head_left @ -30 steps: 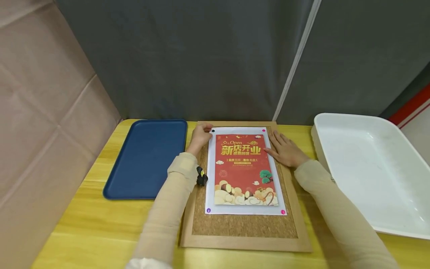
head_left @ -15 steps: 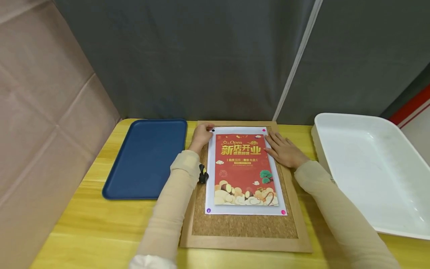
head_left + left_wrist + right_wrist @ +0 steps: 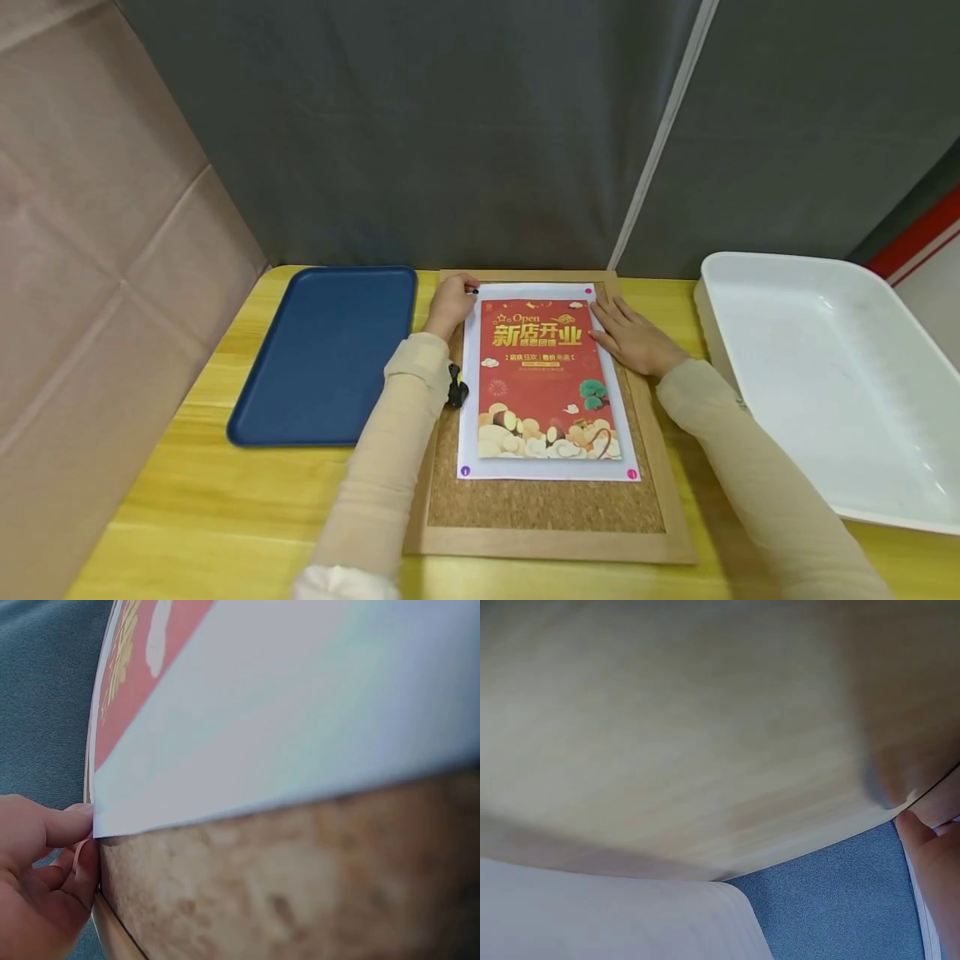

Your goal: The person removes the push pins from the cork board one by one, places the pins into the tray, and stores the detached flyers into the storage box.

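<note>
A red poster (image 3: 543,383) with a white border lies on a framed cork board (image 3: 547,504). Pushpins hold it at the top right (image 3: 588,291), bottom left (image 3: 465,471) and bottom right (image 3: 632,474). My left hand (image 3: 452,302) has its fingers curled at the top-left corner, pinching a black pushpin (image 3: 476,291). In the left wrist view the fingertips (image 3: 82,825) meet at the poster (image 3: 300,712) corner over the cork board (image 3: 300,885); the pin is hidden there. My right hand (image 3: 630,333) lies flat on the poster's right edge, fingers straight. The right wrist view is blurred.
A blue tray (image 3: 326,354) lies on the yellow table (image 3: 225,500) left of the board. A large white tub (image 3: 832,375) stands at the right. A grey curtain closes the back, and a padded brown wall the left.
My left fingertips have crept a little further onto the black pushpin. The right hand has shifted very slightly up along the poster's edge. Poster and board have not moved.
</note>
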Demonstrator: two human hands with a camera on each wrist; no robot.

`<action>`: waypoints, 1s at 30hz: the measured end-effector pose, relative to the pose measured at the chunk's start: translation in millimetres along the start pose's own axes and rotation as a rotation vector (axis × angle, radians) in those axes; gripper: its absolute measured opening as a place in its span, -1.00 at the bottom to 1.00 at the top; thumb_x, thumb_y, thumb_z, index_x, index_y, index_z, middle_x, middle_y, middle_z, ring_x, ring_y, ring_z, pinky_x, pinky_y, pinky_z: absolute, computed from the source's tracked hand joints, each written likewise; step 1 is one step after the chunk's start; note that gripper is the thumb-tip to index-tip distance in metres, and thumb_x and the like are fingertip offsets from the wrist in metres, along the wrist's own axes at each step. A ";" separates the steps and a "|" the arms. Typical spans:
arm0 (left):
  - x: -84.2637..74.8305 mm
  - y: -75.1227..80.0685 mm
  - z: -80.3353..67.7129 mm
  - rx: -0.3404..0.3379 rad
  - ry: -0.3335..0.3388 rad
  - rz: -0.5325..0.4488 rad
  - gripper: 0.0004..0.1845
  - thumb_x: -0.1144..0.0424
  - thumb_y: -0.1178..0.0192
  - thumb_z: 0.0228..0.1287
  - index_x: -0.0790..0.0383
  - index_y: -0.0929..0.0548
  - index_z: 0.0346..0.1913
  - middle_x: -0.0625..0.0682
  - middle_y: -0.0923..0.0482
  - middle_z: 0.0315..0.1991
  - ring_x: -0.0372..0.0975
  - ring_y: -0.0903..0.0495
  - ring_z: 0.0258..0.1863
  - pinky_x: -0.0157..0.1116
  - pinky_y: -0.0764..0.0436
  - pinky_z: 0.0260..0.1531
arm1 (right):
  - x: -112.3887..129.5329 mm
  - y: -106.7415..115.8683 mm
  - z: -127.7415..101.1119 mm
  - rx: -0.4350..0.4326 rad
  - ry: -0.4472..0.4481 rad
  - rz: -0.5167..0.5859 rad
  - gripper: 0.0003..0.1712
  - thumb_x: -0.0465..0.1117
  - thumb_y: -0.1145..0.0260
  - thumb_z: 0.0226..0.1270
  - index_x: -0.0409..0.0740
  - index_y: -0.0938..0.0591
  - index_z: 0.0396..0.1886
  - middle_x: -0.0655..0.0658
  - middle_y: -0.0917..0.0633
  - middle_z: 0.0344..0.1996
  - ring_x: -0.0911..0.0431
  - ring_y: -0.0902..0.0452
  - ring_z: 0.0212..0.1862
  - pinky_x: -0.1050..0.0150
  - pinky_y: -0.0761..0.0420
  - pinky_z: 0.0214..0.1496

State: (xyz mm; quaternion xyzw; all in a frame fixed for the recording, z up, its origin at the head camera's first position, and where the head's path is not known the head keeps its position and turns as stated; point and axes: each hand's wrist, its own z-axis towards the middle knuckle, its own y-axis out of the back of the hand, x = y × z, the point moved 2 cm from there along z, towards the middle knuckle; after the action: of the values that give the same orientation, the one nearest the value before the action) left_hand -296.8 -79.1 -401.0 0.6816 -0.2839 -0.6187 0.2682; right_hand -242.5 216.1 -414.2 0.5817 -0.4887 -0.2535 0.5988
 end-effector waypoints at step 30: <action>-8.5 4.3 -0.1 0.036 -0.023 0.250 -0.68 0.36 -0.02 0.33 0.19 -0.63 0.07 0.07 -0.59 0.13 -0.10 -0.53 0.14 -0.16 -0.53 0.11 | 0.6 0.4 -4.8 0.023 -0.036 0.002 -0.17 0.18 0.12 0.49 -0.16 0.10 0.53 -0.26 0.10 0.54 -0.25 0.34 0.54 -0.19 0.06 0.51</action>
State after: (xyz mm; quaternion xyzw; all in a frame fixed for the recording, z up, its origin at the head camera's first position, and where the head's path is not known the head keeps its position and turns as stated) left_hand -297.6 -76.0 -392.0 0.6384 -0.3808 -0.5831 0.3276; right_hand -238.2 217.9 -413.0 0.5836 -0.5028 -0.2575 0.5834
